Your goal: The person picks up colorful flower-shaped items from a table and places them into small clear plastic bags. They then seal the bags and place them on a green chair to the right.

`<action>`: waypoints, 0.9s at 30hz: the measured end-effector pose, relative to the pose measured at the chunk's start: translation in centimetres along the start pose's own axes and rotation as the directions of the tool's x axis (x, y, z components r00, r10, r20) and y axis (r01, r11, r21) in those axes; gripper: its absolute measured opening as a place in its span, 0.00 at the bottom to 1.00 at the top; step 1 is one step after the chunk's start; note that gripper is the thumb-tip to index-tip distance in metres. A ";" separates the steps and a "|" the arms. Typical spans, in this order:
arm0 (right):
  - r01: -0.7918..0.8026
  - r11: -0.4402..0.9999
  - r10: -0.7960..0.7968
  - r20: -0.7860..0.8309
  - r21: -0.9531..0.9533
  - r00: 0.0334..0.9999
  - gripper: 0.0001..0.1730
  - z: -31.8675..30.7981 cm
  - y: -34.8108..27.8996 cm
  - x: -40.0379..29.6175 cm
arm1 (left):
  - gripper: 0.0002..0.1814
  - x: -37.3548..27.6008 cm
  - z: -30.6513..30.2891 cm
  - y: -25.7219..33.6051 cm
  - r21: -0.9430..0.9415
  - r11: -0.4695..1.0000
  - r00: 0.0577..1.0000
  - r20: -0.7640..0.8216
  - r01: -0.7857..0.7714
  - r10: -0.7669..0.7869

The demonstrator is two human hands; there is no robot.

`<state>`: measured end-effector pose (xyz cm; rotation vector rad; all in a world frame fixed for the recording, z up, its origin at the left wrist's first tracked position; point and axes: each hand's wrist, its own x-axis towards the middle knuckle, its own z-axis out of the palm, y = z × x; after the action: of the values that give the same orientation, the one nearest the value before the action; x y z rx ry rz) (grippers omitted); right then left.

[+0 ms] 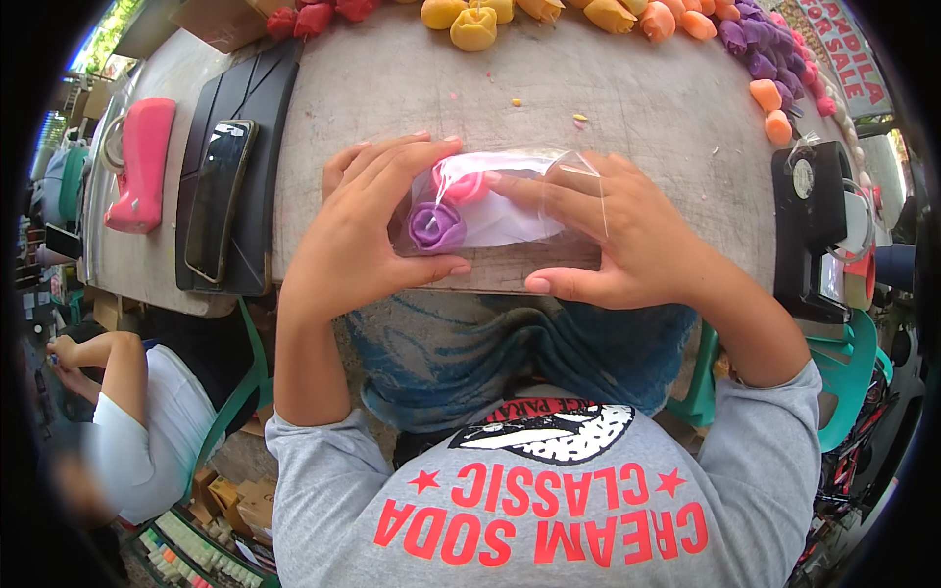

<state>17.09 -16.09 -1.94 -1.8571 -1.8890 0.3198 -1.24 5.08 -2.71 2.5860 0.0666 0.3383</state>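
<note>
A clear plastic bag lies at the table's near edge with a purple rose-shaped candle and a pink rose-shaped candle in its left end. White wicks show on the candles, and something white and flat fills the middle of the bag. Around the candle end curves my left hand, its fingers along the far side and its thumb at the near side. My right hand is spread over the bag's right end, its index fingertip by the pink candle and its thumb apart from the bag.
Red, yellow, orange and purple flower-shaped candles line the table's far side. At left are a pink tape dispenser and a smartphone on a black folder. A black tape dispenser stands at right. Another person sits at lower left.
</note>
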 end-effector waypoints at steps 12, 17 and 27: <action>-0.053 0.996 0.058 -0.061 0.077 0.996 0.38 0.9 -0.6 1.7 | 0.47 0.1 0.5 -0.5 -0.081 0.994 0.995 -0.067 -0.075 0.069; -0.057 0.996 0.063 -0.083 0.075 0.995 0.36 1.1 -0.8 2.1 | 0.47 -0.1 0.7 -0.5 -0.101 0.994 0.997 -0.069 -0.042 0.035; 0.143 0.988 -0.144 -0.007 -0.054 0.990 0.22 -0.1 1.1 0.0 | 0.47 -0.4 0.7 -0.8 -0.129 0.992 0.995 -0.096 0.017 -0.030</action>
<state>18.09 -16.00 -2.39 -1.7410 -2.0290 0.2128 -1.46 5.39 -3.81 2.4396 0.1065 0.4453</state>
